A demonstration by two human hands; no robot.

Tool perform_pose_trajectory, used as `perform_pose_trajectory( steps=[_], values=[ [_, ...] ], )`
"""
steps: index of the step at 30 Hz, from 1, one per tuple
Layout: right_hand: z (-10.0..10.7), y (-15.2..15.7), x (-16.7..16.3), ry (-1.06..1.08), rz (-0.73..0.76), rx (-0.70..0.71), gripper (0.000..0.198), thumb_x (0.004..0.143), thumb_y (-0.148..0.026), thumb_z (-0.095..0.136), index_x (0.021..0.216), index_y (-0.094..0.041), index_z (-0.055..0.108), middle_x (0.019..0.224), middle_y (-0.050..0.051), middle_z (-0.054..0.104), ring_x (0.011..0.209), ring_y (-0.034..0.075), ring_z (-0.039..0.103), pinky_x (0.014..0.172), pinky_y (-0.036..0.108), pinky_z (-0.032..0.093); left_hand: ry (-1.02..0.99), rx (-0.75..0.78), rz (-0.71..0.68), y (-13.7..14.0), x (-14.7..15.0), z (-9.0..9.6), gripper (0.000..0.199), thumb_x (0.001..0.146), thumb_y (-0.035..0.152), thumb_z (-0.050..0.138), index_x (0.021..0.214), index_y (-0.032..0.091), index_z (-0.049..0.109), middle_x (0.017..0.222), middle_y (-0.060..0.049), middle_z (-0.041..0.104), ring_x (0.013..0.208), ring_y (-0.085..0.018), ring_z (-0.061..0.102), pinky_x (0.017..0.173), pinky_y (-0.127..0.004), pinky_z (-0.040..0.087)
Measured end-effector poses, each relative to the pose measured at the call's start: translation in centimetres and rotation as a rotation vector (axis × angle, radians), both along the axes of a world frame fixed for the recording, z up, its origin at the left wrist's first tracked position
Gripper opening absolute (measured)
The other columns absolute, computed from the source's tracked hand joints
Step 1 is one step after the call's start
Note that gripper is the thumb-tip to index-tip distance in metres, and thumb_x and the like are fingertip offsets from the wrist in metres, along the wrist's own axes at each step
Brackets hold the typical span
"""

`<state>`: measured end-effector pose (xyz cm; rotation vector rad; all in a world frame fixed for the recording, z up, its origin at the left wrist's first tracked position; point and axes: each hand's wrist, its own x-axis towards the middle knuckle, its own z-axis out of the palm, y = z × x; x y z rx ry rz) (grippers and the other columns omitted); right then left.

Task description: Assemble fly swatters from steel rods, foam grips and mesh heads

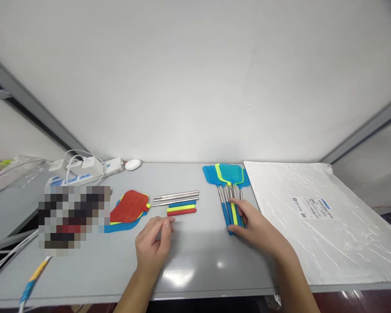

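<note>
My right hand (252, 219) lies across the handles of a fanned pile of fly swatters (230, 174), thumb near the handle ends and fingers higher up. Most swatters there are blue; a yellow-green one with a blue head over its own lies on top. My left hand (154, 241) is loosely closed, with nothing visible in it, resting by the parts on the left. Just beyond it are the stacked swatter heads (132, 206), red on top, yellow and blue beneath. Metal rods (176, 195) and blue, yellow and red handles (181, 208) lie beside them.
A white plastic-wrapped package (313, 243) with a label covers the table's right side. Back left, a power strip (114, 165) holds chargers and cables near a white oval device (132, 164). A blurred-out patch (73, 217) covers something at left. The wall rises behind the grey table (94, 274).
</note>
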<state>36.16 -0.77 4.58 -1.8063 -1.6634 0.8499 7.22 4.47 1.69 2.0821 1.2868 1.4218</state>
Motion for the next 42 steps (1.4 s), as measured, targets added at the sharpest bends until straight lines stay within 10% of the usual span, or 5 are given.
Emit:
perform_pose_trajectory(
  steps=[11, 30, 34, 42],
  values=[
    [-4.4, -3.7, 1.4, -0.054, 0.007, 0.147, 0.069, 0.081, -0.036, 0.066, 0.142, -0.038, 0.034, 0.125, 0.005, 0.034, 0.116, 0.024, 0.046, 0.102, 0.043, 0.042, -0.061, -0.132, 0.416, -2.3, -3.5, -0.4, 0.024, 0.091, 0.029, 0.049, 0.083, 0.015, 0.068, 0.065, 0.0, 0.061, 0.063, -0.014, 0.06, 0.066, -0.026, 0.049],
    [-2.2, -2.7, -2.6, -0.271, -0.205, 0.309, 0.066, 0.075, -0.057, 0.068, 0.133, -0.03, 0.049, 0.109, 0.007, 0.049, 0.091, 0.023, 0.056, 0.078, 0.038, 0.05, 0.03, -0.166, -0.258, -1.8, -4.0, -0.4, 0.021, 0.091, 0.02, 0.046, 0.087, 0.019, 0.067, 0.08, -0.005, 0.067, 0.08, -0.019, 0.06, 0.077, -0.034, 0.049],
    [0.0, 1.0, -7.2, -0.297, -0.063, 0.31, 0.044, 0.087, -0.054, 0.054, 0.123, -0.03, 0.057, 0.112, 0.009, 0.051, 0.095, 0.024, 0.057, 0.078, 0.037, 0.05, 0.275, -0.084, -0.12, -2.4, -3.4, -0.6, 0.037, 0.086, 0.021, 0.053, 0.122, 0.021, 0.06, 0.135, -0.012, 0.052, 0.118, -0.032, 0.047, 0.097, -0.051, 0.04],
    [1.5, 13.8, -13.7, -0.436, 0.424, 0.229, 0.028, 0.091, -0.039, 0.049, 0.108, -0.025, 0.066, 0.112, 0.008, 0.055, 0.085, 0.02, 0.059, 0.079, 0.035, 0.047, 0.534, -0.12, -0.014, -2.8, -2.7, -1.2, 0.05, 0.086, 0.028, 0.053, 0.135, 0.022, 0.049, 0.142, -0.009, 0.047, 0.128, -0.032, 0.04, 0.096, -0.053, 0.04]
  ],
)
